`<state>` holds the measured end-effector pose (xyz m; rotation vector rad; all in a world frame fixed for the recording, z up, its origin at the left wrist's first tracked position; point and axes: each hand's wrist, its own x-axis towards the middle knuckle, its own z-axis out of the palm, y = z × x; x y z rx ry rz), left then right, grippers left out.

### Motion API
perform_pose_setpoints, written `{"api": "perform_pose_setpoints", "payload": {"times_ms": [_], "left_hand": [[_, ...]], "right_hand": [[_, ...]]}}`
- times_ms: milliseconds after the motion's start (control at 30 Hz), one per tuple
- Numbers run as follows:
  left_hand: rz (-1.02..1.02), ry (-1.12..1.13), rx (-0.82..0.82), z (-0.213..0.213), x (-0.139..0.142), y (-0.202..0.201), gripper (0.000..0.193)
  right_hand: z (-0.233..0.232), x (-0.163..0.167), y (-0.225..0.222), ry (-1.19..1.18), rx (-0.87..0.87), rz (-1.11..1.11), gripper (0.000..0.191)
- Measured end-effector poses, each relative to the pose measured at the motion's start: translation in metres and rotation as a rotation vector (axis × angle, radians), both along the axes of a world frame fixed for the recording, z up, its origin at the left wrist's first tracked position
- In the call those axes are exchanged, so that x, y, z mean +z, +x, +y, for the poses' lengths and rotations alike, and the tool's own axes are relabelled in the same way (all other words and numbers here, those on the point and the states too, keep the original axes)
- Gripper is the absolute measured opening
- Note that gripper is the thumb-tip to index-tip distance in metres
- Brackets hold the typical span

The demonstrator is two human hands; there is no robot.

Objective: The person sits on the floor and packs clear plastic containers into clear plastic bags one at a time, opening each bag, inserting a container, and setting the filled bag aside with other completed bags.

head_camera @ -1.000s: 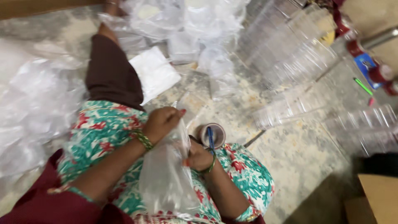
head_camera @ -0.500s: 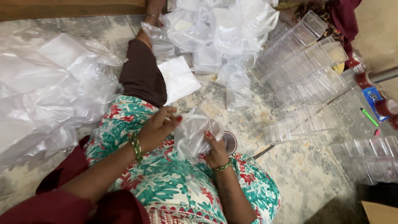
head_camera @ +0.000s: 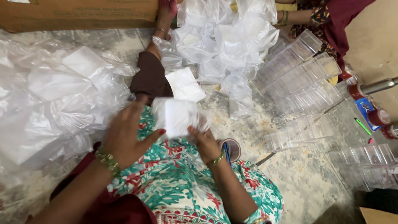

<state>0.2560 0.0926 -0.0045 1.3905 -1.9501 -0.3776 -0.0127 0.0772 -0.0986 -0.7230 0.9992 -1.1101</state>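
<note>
While half a second ago both hands pressed the packet on my lap, now my right hand (head_camera: 207,143) pinches the packet (head_camera: 177,116) higher. My left hand (head_camera: 126,137) is open, thumb touching it, so the packing seems finished.

Speckled stone floor (head_camera: 315,182); beige wall (head_camera: 373,45) at right; even light.
</note>
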Motion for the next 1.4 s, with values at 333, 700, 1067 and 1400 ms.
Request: {"api": "perform_pose_setpoints", "payload": {"times_ms": [333,700,1067,1400], "left_hand": [[-0.16,-0.15,0.342,0.038,0.013,0.134,0.097],[-0.229,-0.11,0.365,0.02,-0.037,0.181,0.102],[-0.141,-0.019,0.28,0.014,-0.031,0.169,0.117],[0.04,-0.133,-0.073,-0.061,-0.002,0.016,0.046]], "right_hand": [[-0.142,0.026,0.083,-0.239,0.027,0.1,0.065],[-0.236,-0.023,0.247,-0.244,0.401,0.677,0.066],[-0.165,-0.043,0.075,-0.103,0.014,0.298,0.039],[0.023,-0.065,-0.124,-0.036,-0.373,0.276,0.021]]}}
